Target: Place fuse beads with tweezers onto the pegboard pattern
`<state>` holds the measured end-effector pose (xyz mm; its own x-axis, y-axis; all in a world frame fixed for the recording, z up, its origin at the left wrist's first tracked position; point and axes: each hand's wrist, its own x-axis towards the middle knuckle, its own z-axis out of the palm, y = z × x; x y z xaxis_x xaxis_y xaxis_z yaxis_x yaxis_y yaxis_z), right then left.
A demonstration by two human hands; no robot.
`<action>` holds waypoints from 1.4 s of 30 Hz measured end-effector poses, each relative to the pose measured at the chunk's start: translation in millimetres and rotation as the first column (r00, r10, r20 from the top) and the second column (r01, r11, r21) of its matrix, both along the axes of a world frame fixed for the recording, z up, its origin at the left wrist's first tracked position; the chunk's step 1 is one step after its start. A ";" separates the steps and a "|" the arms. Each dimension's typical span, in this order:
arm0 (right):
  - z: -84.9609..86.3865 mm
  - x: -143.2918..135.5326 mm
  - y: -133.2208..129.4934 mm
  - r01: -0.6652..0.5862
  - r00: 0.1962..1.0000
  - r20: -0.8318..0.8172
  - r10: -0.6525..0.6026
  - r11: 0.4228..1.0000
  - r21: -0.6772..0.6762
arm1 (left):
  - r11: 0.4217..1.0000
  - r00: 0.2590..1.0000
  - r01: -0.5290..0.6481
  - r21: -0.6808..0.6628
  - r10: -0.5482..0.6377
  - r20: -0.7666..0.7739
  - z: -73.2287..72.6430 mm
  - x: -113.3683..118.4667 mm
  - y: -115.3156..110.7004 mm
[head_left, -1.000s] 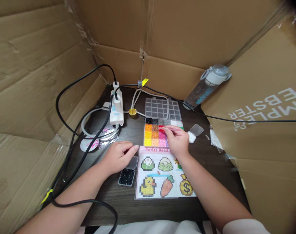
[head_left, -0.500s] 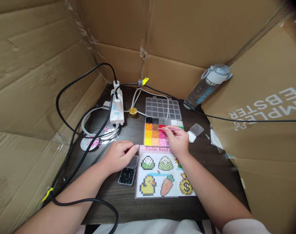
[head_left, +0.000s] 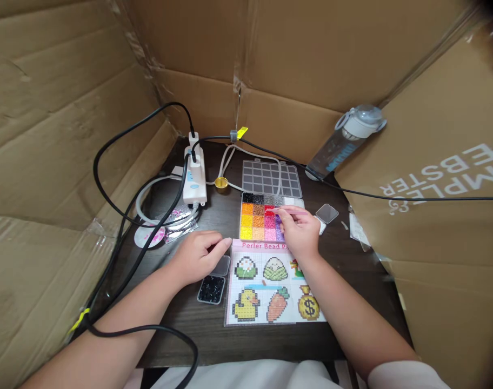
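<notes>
Pink tweezers (head_left: 295, 211) are pinched in my right hand (head_left: 300, 232), their tip over the red beads (head_left: 270, 210) of the divided bead box (head_left: 246, 220). My left hand (head_left: 200, 255) rests with curled fingers at the left edge of the Perler bead pattern sheet (head_left: 258, 324); whether it holds anything is hidden. The sheet shows a duck, a carrot, a money bag and other pixel figures. Just below my left hand lies a small clear case of black beads (head_left: 211, 289) with its lid up. My right forearm covers part of the sheet's right side.
Behind the bead box lies its clear gridded lid (head_left: 271, 178). A white power strip (head_left: 195, 181) with black cables (head_left: 120, 237) is at the left, near a gold cup (head_left: 221, 183). A bottle (head_left: 344, 143) leans at the back right. Cardboard walls (head_left: 295, 48) surround the table.
My right hand has shifted slightly right, uncovering more purple beads, with the tweezers' tip still at the red compartment. My left hand has stayed nearly still.
</notes>
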<state>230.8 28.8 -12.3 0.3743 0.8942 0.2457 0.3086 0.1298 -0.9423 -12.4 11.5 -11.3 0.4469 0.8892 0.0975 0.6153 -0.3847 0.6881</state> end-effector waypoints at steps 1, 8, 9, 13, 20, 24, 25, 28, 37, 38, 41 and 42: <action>4.4 1.5 -1.9 0.008 1.000 -0.013 -0.008 1.000 0.005 | 1.000 1.000 -0.002 0.001 0.002 -0.002 0.2 0.1 0.2; 43.3 23.3 -34.6 0.001 0.994 -0.104 0.011 0.994 0.111 | 1.000 1.000 -0.012 0.005 0.012 -0.006 5.0 3.3 0.2; 44.9 26.7 -41.5 -0.009 0.994 -0.105 0.022 0.992 0.122 | 1.000 1.000 -0.011 0.002 0.011 -0.006 5.6 3.9 0.3; 33.5 37.9 -67.5 -0.115 0.985 -0.124 0.124 0.990 0.081 | 1.000 1.000 -0.018 -0.002 0.018 -0.006 6.7 6.2 0.9; -1.8 50.7 -75.9 -0.306 0.922 -0.270 0.278 0.950 -0.068 | 0.999 0.999 -0.031 0.005 0.031 0.026 7.5 6.7 0.8; -2.6 54.7 -72.6 -0.361 0.880 -0.347 0.324 0.931 -0.047 | 1.000 0.998 -0.001 0.022 0.000 0.063 8.9 5.8 -0.4; -1.9 55.1 -72.6 -0.368 0.875 -0.354 0.330 0.929 -0.044 | 1.000 0.998 0.005 0.023 -0.007 0.066 9.1 5.6 -0.7; -0.6 54.6 -73.9 -0.383 0.866 -0.358 0.349 0.923 -0.028 | 0.999 0.998 0.018 0.027 -0.019 0.055 8.9 5.0 -1.5; 4.3 43.1 -78.8 -0.457 0.885 -0.155 0.440 0.883 -0.106 | 1.000 0.997 0.015 0.020 -0.016 0.070 7.0 4.2 -4.0; 4.7 41.9 -79.1 -0.483 0.875 -0.102 0.473 0.869 -0.111 | 1.000 0.997 0.013 0.022 -0.014 0.071 7.0 4.2 -4.2; 4.0 39.4 -79.1 -0.556 0.828 -0.004 0.560 0.821 -0.127 | 0.999 0.997 0.013 0.033 -0.015 0.070 7.2 4.3 -4.5; 3.1 38.9 -79.0 -0.577 0.812 0.008 0.584 0.805 -0.139 | 0.999 0.998 0.012 0.037 -0.015 0.068 7.2 4.3 -4.5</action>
